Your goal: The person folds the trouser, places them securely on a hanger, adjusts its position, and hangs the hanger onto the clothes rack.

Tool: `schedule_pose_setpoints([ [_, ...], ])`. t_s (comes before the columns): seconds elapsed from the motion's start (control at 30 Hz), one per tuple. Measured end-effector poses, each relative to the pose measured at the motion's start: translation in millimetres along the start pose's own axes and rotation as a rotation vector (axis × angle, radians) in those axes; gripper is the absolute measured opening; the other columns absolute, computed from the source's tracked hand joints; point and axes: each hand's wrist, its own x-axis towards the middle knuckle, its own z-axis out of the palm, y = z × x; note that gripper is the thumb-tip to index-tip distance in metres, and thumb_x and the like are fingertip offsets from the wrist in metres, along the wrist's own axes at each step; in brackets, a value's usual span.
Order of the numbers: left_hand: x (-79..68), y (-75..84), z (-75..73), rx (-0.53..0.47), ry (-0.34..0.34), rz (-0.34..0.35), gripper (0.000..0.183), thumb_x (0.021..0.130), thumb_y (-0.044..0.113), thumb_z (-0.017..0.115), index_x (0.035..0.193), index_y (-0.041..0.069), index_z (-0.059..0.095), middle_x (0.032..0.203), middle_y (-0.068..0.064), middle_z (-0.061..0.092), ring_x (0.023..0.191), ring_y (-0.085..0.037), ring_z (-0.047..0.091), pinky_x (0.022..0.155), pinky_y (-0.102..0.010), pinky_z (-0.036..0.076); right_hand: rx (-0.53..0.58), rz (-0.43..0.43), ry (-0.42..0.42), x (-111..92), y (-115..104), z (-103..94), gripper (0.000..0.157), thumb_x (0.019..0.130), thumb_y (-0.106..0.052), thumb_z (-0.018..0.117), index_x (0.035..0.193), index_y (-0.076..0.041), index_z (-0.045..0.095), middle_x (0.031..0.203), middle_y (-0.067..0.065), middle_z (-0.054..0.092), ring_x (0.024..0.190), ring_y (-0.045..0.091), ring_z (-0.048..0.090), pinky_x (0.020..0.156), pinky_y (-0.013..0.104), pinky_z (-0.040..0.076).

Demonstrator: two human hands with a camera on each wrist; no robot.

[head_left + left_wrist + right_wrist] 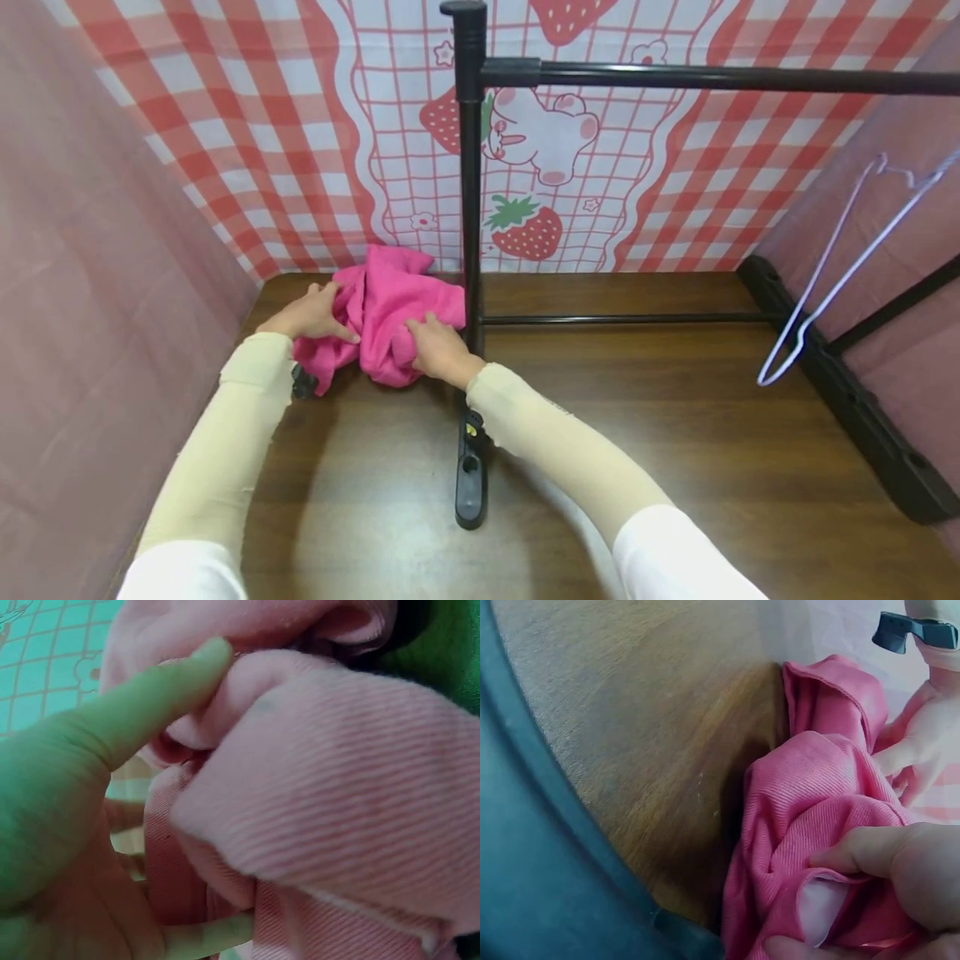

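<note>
A crumpled pink ribbed garment point(386, 304) lies in folds on the wooden table, left of the black rack post. At its left side my left hand point(311, 315) holds the cloth; in the left wrist view the thumb point(161, 697) lies over a fold and the other fingers reach behind it. My right hand point(438, 346) grips the front right part of the garment. Seen from the right wrist, its thumb and fingers are on either side of a cloth edge point(799, 900), where a pale inner side shows. Some fingertips are hidden in the folds.
A black garment rack stands over the table, with its upright post point(471, 183), top bar point(712, 77) and feet point(470, 492). A pale lilac hanger point(825, 283) hangs at the right. Behind is a red-and-white checked curtain point(262, 125); pink cloth walls the left side.
</note>
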Motion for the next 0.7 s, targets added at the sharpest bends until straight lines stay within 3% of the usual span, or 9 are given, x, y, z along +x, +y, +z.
schedule_pose_setpoints([
  [0.13, 4.2, 1.6, 4.7, 0.000, 0.056, 0.012, 0.088, 0.077, 0.029, 0.081, 0.133, -0.018, 0.032, 0.126, -0.037, 0.044, 0.118, -0.045, 0.047, 0.107, -0.058, 0.038, -0.025, -0.023, 0.034, -1, 0, 1.4, 0.052, 0.081, -0.019, 0.076, 0.128, -0.007, 0.056, 0.115, 0.016, 0.063, 0.107, 0.029, 0.063, 0.088, 0.040, 0.056],
  [0.23, 7.1, 2.4, 6.2, 0.041, 0.077, 0.026, 0.059, 0.076, 0.027, 0.081, 0.108, -0.013, 0.051, 0.102, -0.027, 0.058, 0.097, -0.036, 0.055, 0.096, -0.052, 0.047, -0.030, -0.032, 0.063, -1, 0, 1.9, 0.047, 0.081, -0.018, 0.075, 0.125, -0.007, 0.059, 0.114, 0.014, 0.065, 0.107, 0.028, 0.063, 0.087, 0.039, 0.056],
  [0.37, 7.9, 6.0, 6.7, 0.118, 0.096, 0.013, 0.040, 0.076, 0.027, 0.080, 0.086, -0.003, 0.057, 0.083, -0.018, 0.060, 0.083, -0.031, 0.055, 0.084, -0.049, 0.050, -0.039, -0.039, 0.103, -2, 0, 1.9, 0.041, 0.082, -0.014, 0.072, 0.121, -0.006, 0.063, 0.111, 0.013, 0.066, 0.104, 0.026, 0.065, 0.085, 0.038, 0.056],
  [0.7, 6.4, 13.2, 27.0, 0.140, 0.356, -0.021, 0.021, 0.074, 0.014, 0.071, 0.071, -0.004, 0.060, 0.090, -0.033, 0.067, 0.087, -0.050, 0.065, 0.076, -0.057, 0.052, -0.055, -0.095, 0.192, -8, 0, 4.4, 0.032, 0.079, -0.006, 0.069, 0.111, -0.008, 0.069, 0.101, 0.009, 0.065, 0.091, 0.024, 0.068, 0.077, 0.036, 0.058],
])
